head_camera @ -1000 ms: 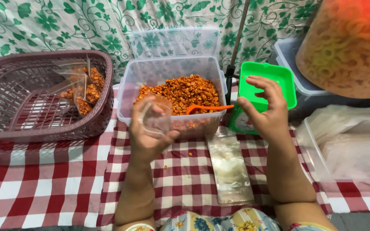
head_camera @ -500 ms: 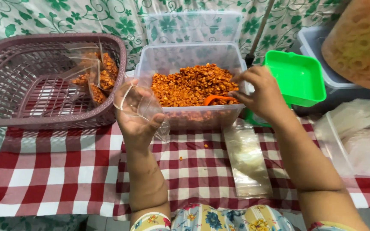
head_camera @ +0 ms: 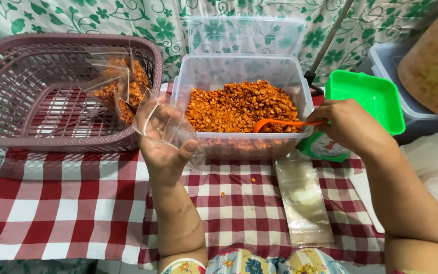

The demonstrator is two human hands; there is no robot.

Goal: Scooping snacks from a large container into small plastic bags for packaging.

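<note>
**Spoon's gone into the tub now**

Since half a second ago the right hand (head_camera: pixel 351 127) has pushed the orange spoon (head_camera: pixel 280 123) into the orange snack mix in the clear tub (head_camera: pixel 244 66); its grip is closed on the handle. The left hand (head_camera: pixel 164 147) pinches an empty clear bag (head_camera: pixel 166 122) just left of the tub. Filled bags (head_camera: pixel 122 89) sit in the pink basket (head_camera: pixel 36 56); spare bags (head_camera: pixel 302 203) lie on the checkered counter (head_camera: pixel 51 203).

— What's that small bag (head_camera: pixel 166 127) made of?
— Thin clear plastic, glossy and crinkled. The tub (head_camera: pixel 244 71) is frosted, smooth plastic.
— And the spoon (head_camera: pixel 285 123)?
— Orange plastic, shiny. The basket (head_camera: pixel 36 91) is matt mauve plastic lattice.
— The tabletop?
— Covered in a red-and-white checked cloth (head_camera: pixel 62 213), matt weave.
</note>
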